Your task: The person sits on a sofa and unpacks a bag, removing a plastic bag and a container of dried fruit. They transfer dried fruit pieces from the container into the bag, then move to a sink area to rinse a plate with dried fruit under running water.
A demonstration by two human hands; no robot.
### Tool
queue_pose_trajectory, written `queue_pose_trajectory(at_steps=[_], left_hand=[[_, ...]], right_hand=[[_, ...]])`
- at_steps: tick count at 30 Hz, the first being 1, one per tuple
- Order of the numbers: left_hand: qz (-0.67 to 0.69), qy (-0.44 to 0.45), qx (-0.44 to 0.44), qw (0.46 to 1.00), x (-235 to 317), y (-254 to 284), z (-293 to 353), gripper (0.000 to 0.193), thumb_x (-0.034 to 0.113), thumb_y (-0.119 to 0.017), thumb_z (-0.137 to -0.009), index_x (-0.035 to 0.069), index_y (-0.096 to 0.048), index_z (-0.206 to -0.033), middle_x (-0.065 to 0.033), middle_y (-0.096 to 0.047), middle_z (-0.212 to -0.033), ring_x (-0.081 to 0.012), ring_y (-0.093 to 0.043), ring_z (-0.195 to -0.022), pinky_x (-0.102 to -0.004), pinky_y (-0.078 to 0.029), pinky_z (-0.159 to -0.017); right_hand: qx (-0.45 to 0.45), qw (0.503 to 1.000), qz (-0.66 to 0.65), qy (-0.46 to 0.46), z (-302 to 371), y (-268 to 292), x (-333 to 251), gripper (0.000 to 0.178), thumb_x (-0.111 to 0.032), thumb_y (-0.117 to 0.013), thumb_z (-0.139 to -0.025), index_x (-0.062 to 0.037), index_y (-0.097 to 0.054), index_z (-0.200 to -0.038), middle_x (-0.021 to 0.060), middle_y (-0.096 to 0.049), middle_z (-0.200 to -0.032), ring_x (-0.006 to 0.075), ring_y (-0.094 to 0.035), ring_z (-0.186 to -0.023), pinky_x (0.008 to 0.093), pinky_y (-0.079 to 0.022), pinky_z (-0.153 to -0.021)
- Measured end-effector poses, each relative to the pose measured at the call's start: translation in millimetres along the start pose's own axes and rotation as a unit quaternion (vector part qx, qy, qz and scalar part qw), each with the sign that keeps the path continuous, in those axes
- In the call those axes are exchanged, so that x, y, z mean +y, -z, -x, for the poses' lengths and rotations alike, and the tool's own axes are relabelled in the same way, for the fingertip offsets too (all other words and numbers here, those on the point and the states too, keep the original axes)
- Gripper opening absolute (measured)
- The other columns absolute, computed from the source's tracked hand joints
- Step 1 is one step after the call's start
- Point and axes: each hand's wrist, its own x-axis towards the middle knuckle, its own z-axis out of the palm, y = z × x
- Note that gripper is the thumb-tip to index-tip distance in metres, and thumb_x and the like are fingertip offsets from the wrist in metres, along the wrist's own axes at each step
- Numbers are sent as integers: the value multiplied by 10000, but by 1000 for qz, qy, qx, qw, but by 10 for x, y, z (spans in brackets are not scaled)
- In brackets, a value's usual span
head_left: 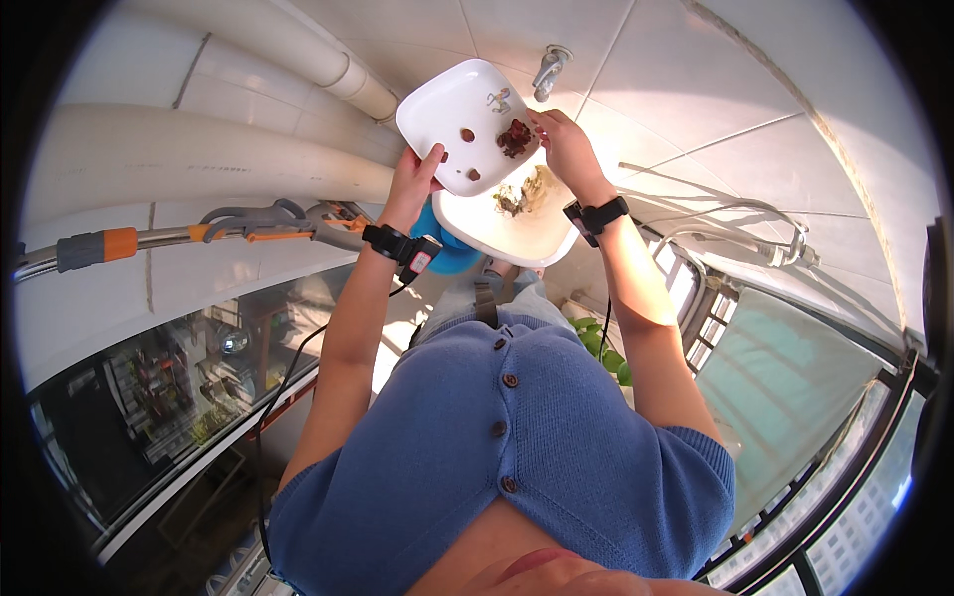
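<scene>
Both my hands hold up a white square dish (pixel 437 114) with rounded corners. My left hand (pixel 409 184) grips its lower left edge, the thumb lying over the rim. At its right edge my right hand (pixel 566 149) is closed on the rim, beside a dark reddish clump (pixel 514 139). Several small brown pieces, one a round brown lump (pixel 467 135), lie loose in the dish, with a shiny clear patch near its far side. Below it, partly covered, a white basin (pixel 487 238) has a dark and yellowish mass (pixel 522 194) in it.
A metal tap (pixel 551 72) juts from the tiled wall beyond the dish. Thick white pipes (pixel 238 154) and an orange-grey pole (pixel 109 246) run along the left. A blue basin (pixel 452 256) sits behind the white one. A pale hose (pixel 735 214) hangs right; a green plant (pixel 608 358) stands low.
</scene>
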Motion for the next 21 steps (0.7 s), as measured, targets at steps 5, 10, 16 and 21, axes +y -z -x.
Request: queue_pose_trajectory(at_steps=[5, 10, 16, 21], left_hand=[[-9, 7, 9, 1000, 60, 21, -17, 458, 336, -607, -1005, 5, -497, -1302, -99, -603, -1173, -208, -642, -1061, -379, -598, -859], [-28, -3, 12, 1000, 98, 24, -19, 458, 336, -608, -1004, 6, -499, -1303, -102, -608, -1170, -206, -646, -1051, -376, -600, -848], [-39, -3, 12, 999, 123, 29, -23, 473, 346, -613, -1000, 8, -495, -1310, -104, -612, -1168, -204, -648, -1045, -372, -600, -840], [-52, -5, 15, 999, 149, 8, -12, 481, 343, -619, -996, 5, -489, -1313, -109, -615, -1178, -205, -650, -1050, -371, -600, -839]], right_hand=[[98, 995, 32, 4, 74, -68, 72, 549, 167, -543, -783, -44, -624, -1284, 160, -656, -1144, 325, -661, -920, 379, -554, -828], [121, 991, 55, -13, 182, -193, 1, 582, 154, -578, -763, -52, -609, -1307, 144, -664, -1156, 339, -614, -1060, 408, -508, -928], [111, 991, 67, -22, 231, -274, -56, 585, 58, -637, -823, -62, -534, -1387, 135, -680, -1157, 387, -523, -1241, 439, -437, -1044], [17, 999, 37, -16, 313, -447, -75, 700, -268, -619, -976, -3, -285, -1532, 193, -637, -1265, 531, -203, -1447, 511, -283, -1164]])
